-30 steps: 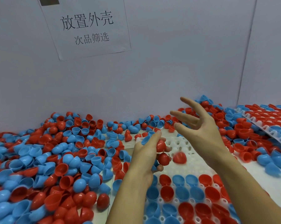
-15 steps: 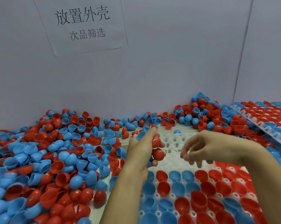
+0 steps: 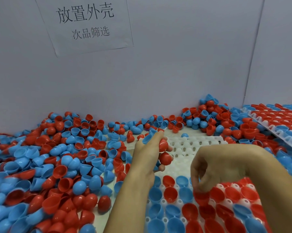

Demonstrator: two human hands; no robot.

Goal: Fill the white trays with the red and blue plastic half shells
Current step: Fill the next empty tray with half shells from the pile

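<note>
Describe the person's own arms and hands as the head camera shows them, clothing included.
Both forearms are bare as far as the frame shows: no sleeves or gloves visible. The left hand and right hand show no rings, watch or wristband. The right hand's fingertips are motion-blurred, so fine detail there cannot be told.

A factory sorting bench; heaped half shells [image 3: 61, 165], white trays [image 3: 189, 148], posted wall notice [image 3: 86, 24].

Grey wall [image 3: 175, 64], seemingly paper sign [image 3: 86, 24]

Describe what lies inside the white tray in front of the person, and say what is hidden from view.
The near rows of the white tray hold red and blue half shells, open side up; the far rows show bare sockets. The right hand and forearm cover some sockets, so their contents cannot be seen.
</note>
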